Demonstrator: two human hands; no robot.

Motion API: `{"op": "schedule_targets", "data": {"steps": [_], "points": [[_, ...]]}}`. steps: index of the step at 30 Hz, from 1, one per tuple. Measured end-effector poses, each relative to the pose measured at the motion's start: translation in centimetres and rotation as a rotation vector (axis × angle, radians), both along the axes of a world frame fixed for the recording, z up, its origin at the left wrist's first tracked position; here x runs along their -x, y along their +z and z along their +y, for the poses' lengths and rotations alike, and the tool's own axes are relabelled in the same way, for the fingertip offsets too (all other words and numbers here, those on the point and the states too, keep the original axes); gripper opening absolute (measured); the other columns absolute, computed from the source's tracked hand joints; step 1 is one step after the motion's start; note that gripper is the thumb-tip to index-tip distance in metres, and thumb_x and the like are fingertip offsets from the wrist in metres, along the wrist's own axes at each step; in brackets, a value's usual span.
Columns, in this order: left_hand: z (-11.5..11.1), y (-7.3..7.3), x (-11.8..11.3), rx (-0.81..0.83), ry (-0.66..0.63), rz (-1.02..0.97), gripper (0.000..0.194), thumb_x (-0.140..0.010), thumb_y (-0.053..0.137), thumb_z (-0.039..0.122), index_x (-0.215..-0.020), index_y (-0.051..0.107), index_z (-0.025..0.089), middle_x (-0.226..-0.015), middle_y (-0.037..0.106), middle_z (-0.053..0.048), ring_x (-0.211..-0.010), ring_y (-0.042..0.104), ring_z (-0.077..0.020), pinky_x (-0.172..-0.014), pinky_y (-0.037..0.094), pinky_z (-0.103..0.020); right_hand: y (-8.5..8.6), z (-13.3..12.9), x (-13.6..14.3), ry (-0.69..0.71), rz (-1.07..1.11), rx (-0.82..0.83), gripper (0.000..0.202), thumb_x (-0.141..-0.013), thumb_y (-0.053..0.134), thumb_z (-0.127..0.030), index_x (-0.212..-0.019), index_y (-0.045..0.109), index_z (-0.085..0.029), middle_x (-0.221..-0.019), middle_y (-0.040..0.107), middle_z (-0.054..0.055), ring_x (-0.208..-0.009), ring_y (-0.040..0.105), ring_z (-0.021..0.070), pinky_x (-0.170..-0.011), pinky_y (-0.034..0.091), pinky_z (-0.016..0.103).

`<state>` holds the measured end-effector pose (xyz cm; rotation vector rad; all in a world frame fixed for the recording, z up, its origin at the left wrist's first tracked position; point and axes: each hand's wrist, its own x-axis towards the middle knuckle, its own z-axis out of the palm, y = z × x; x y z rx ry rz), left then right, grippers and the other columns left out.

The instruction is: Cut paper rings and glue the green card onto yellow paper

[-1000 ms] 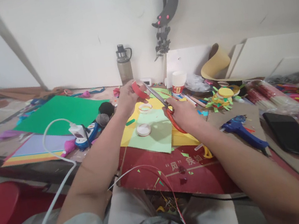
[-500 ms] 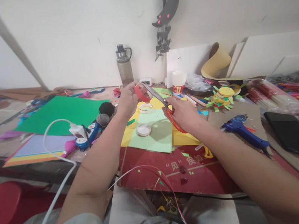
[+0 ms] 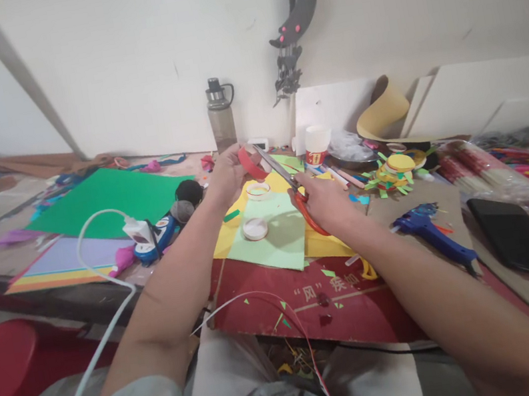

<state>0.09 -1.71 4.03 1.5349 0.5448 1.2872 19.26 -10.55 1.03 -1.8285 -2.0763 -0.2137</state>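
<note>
My left hand (image 3: 230, 175) is closed on a small red ring-shaped piece (image 3: 252, 166), perhaps cut from a paper cup, held up above the papers. In my right hand (image 3: 321, 198) is a pair of scissors with orange handles (image 3: 278, 167); the blades point up and left, with their tips beside the red piece. Whether the blades touch it I cannot tell. Below lie two pale rings with thin red rims, one the nearer ring (image 3: 255, 228) and one the farther ring (image 3: 258, 190), on light green paper (image 3: 283, 249) over yellow paper.
A blue glue gun (image 3: 433, 237) and a black phone (image 3: 522, 239) lie at the right. Behind stand a paper cup (image 3: 317, 144) and a water bottle (image 3: 222, 120). At the left are green paper (image 3: 107, 200) and a white cable (image 3: 79, 256) running past my left arm.
Almost nothing differs. Both hands, the red piece and the scissors hold nearly the same place, with only a very slight shift.
</note>
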Motion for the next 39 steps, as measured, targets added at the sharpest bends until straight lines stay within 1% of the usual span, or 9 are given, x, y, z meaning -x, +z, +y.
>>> {"op": "schedule_targets", "data": {"steps": [4, 7, 11, 16, 22, 30, 35, 39], "points": [[0.06, 0.07, 0.17, -0.036, 0.037, 0.043, 0.041, -0.077, 0.087, 0.046, -0.083, 0.060, 0.016, -0.066, 0.068, 0.001, -0.055, 0.063, -0.0088, -0.051, 0.050, -0.020, -0.13, 0.13, -0.09, 0.002, 0.004, -0.005, 0.038, -0.105, 0.041, -0.037, -0.128, 0.064, -0.019, -0.095, 0.079, 0.014, -0.089, 0.071, 0.0318, -0.065, 0.035, 0.034], [0.10, 0.04, 0.15, -0.067, 0.075, 0.022, 0.042, -0.077, 0.086, 0.048, -0.083, 0.059, 0.017, -0.063, 0.067, 0.002, -0.052, 0.061, -0.0084, -0.049, 0.049, -0.020, -0.11, 0.16, -0.04, 0.011, 0.022, 0.011, 0.038, -0.105, 0.041, -0.039, -0.126, 0.065, -0.019, -0.095, 0.079, 0.014, -0.087, 0.071, 0.0306, -0.066, 0.036, 0.033], [-0.10, 0.18, 0.04, -0.023, 0.068, 0.015, 0.041, -0.078, 0.086, 0.047, -0.083, 0.059, 0.018, -0.062, 0.067, 0.002, -0.055, 0.064, -0.0097, -0.051, 0.051, -0.020, 0.00, 0.05, 0.08, 0.012, 0.024, 0.014, 0.039, -0.104, 0.041, -0.039, -0.126, 0.065, -0.019, -0.098, 0.079, 0.015, -0.087, 0.071, 0.0301, -0.067, 0.037, 0.033], [-0.50, 0.50, -0.07, 0.029, 0.073, 0.010, 0.039, -0.080, 0.085, 0.045, -0.081, 0.058, 0.018, -0.061, 0.065, 0.003, -0.053, 0.063, -0.0089, -0.052, 0.052, -0.019, -0.04, -0.05, 0.08, 0.008, 0.007, 0.004, 0.040, -0.103, 0.041, -0.037, -0.129, 0.065, -0.018, -0.097, 0.079, 0.015, -0.087, 0.070, 0.0299, -0.067, 0.038, 0.033], [-0.51, 0.43, -0.06, 0.018, 0.052, 0.001, 0.037, -0.082, 0.084, 0.044, -0.079, 0.057, 0.018, -0.062, 0.066, 0.003, -0.053, 0.063, -0.0087, -0.054, 0.053, -0.020, -0.11, 0.06, 0.03, 0.005, -0.014, -0.004, 0.040, -0.104, 0.040, -0.036, -0.128, 0.066, -0.017, -0.097, 0.078, 0.016, -0.085, 0.070, 0.0297, -0.066, 0.037, 0.033], [-0.49, 0.48, -0.08, 0.023, 0.044, -0.011, 0.039, -0.080, 0.085, 0.046, -0.077, 0.057, 0.019, -0.060, 0.065, 0.003, -0.052, 0.062, -0.0089, -0.052, 0.052, -0.021, 0.10, -0.12, 0.08, 0.009, -0.008, -0.007, 0.040, -0.104, 0.039, -0.036, -0.126, 0.066, -0.016, -0.097, 0.078, 0.016, -0.085, 0.069, 0.0293, -0.066, 0.035, 0.033], [-0.58, 0.61, -0.05, 0.031, 0.035, -0.020, 0.036, -0.080, 0.086, 0.039, -0.075, 0.058, 0.018, -0.058, 0.062, 0.004, -0.050, 0.059, -0.0080, -0.049, 0.049, -0.020, 0.16, -0.09, -0.02, 0.007, -0.035, -0.012, 0.039, -0.103, 0.040, -0.034, -0.126, 0.066, -0.016, -0.095, 0.078, 0.016, -0.086, 0.068, 0.0306, -0.066, 0.034, 0.033], [-0.62, 0.85, 0.03, 0.064, 0.033, -0.009, 0.035, -0.084, 0.083, 0.038, -0.074, 0.057, 0.018, -0.058, 0.060, 0.004, -0.048, 0.058, -0.0075, -0.048, 0.048, -0.020, -0.13, 0.11, -0.22, 0.020, -0.039, -0.019, 0.039, -0.103, 0.039, -0.034, -0.127, 0.065, -0.015, -0.094, 0.077, 0.016, -0.085, 0.068, 0.0302, -0.066, 0.033, 0.033]]}}
